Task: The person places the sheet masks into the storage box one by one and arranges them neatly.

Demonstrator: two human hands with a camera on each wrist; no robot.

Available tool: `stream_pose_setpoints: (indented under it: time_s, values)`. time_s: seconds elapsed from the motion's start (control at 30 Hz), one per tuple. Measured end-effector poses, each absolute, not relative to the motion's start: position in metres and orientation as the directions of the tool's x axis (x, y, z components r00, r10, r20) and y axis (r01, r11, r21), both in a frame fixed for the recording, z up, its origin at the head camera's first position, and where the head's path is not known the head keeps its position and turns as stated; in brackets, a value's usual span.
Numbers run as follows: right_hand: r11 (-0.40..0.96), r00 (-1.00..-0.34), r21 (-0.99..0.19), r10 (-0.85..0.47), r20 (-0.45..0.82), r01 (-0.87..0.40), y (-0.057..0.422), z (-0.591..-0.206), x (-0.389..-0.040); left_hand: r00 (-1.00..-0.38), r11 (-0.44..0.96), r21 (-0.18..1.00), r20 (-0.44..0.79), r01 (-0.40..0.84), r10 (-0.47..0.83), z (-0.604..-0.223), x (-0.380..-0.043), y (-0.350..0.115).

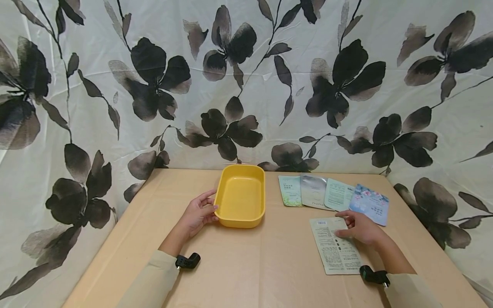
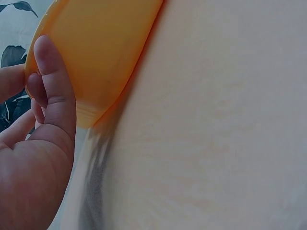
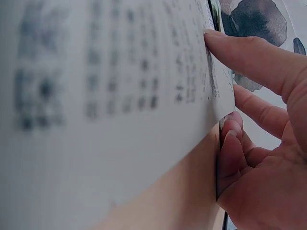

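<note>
My left hand (image 1: 198, 213) grips the left side wall of a yellow plastic tray (image 1: 240, 194), thumb on one face and fingers behind the rim. In the left wrist view the thumb (image 2: 55, 76) lies against the tray wall (image 2: 100, 52). With my right hand (image 1: 362, 229) I pinch the upper right edge of a pale sheet mask packet (image 1: 336, 250), its text-printed side up. The right wrist view shows the thumb on the printed face of this packet (image 3: 144, 120) and fingers behind its edge.
Beyond the right hand several similar packets lie overlapping in a fan: a green one (image 1: 290, 191), a silver one (image 1: 313, 190), a pale green one (image 1: 338, 194) and a blue one (image 1: 370, 204). A floral cloth (image 1: 285, 85) hangs behind the wooden-coloured table (image 1: 239, 269).
</note>
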State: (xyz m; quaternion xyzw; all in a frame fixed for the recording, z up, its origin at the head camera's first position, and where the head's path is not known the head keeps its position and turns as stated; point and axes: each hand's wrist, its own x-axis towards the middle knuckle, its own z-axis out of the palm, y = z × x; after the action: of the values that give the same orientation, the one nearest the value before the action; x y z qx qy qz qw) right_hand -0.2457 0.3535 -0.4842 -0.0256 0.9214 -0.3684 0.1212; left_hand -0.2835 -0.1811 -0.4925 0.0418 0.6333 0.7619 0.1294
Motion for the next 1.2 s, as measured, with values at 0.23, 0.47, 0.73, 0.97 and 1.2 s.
stream_pose_setpoints:
  time_s: [0.23, 0.47, 0.73, 0.97, 1.2]
  values:
    - [0.716, -0.968, -0.696, -0.126, -0.215, 0.061, 0.352, -0.482, -0.245, -0.964, -0.168, 0.974, -0.11, -0.153, 0.24, -0.492, -0.283, -0.181]
    - [0.737, -0.972, -0.674, -0.115, -0.206, 0.056, 0.354, -0.482, -0.247, -0.966, -0.174, 0.973, -0.112, -0.154, 0.233, -0.492, -0.284, -0.179]
    - [0.719, -0.966, -0.693, -0.135, -0.219, 0.057, 0.355, -0.478, -0.249, -0.968, -0.185, 0.97, -0.116, -0.159, 0.223, -0.493, -0.286, -0.179]
    - [0.687, -0.961, -0.724, -0.155, -0.231, 0.063, 0.353, -0.475, -0.246, -0.967, -0.179, 0.971, -0.113, -0.156, 0.228, -0.492, -0.285, -0.179]
    - [0.701, -0.961, -0.71, -0.151, -0.232, 0.061, 0.354, -0.471, -0.244, -0.968, -0.176, 0.972, -0.117, -0.158, 0.221, -0.492, -0.286, -0.179]
